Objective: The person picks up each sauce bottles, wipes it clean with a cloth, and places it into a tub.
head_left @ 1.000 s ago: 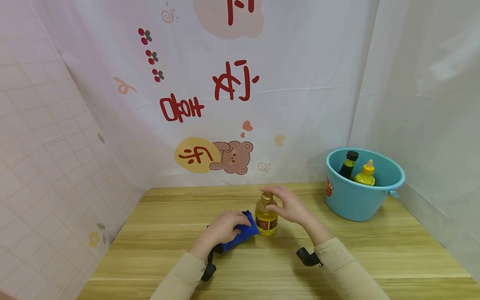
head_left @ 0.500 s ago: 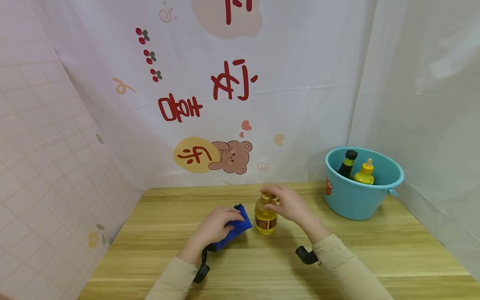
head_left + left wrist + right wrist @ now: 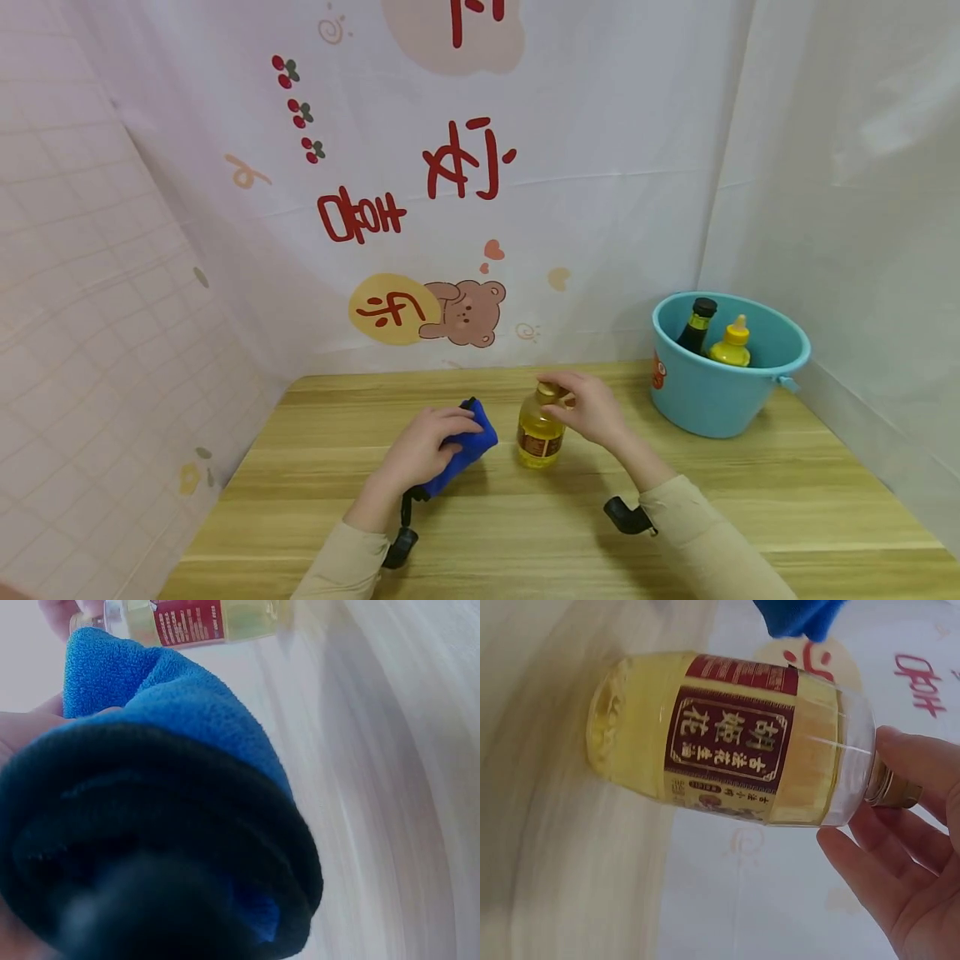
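Observation:
My left hand (image 3: 427, 446) grips a folded blue towel (image 3: 468, 450) with black edging, left of the bottle in the head view. The towel (image 3: 195, 712) fills much of the left wrist view, its dark rolled edge toward the camera. At its neck and gold cap, my right hand (image 3: 588, 408) holds a small cooking oil bottle (image 3: 540, 433). Yellow oil and a dark red label show on the bottle (image 3: 727, 742) in the right wrist view, where the fingers (image 3: 922, 761) curl around the cap end.
A light blue bucket (image 3: 712, 408) stands at the right rear of the wooden table (image 3: 510, 542). Inside it are a dark bottle (image 3: 696, 329) with a black cap and a yellow squeeze bottle (image 3: 731, 348). A printed white curtain (image 3: 600, 208) hangs behind the table.
The left hand has drawn the towel to the left, away from the bottle. The right hand has shifted slightly right with the bottle, which now leans a little.

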`<action>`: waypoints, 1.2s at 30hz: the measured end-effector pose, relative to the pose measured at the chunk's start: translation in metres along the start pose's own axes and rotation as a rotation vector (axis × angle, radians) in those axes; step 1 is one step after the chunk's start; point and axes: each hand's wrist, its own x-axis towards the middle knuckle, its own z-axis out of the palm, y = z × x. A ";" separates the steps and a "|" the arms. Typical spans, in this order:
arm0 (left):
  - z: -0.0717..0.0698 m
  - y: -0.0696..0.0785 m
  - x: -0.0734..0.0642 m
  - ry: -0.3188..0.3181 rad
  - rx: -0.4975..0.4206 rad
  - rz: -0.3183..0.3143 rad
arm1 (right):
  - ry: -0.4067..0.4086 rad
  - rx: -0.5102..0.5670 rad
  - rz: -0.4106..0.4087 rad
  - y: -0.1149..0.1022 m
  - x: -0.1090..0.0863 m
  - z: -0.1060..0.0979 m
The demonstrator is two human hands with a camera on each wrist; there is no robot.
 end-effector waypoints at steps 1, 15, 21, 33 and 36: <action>0.000 0.001 0.000 0.007 -0.002 0.000 | 0.011 0.006 0.010 0.000 -0.001 -0.005; -0.002 0.004 0.000 0.058 -0.034 -0.031 | 0.234 -0.209 0.010 -0.005 0.003 -0.144; -0.005 -0.003 -0.003 0.100 -0.035 -0.025 | 0.338 -0.235 0.081 -0.003 0.001 -0.204; -0.017 -0.025 -0.021 0.195 0.001 -0.063 | 0.357 -0.423 0.299 0.019 -0.013 -0.268; -0.020 -0.030 -0.026 0.196 0.042 -0.061 | 0.330 -0.461 0.350 0.024 -0.014 -0.274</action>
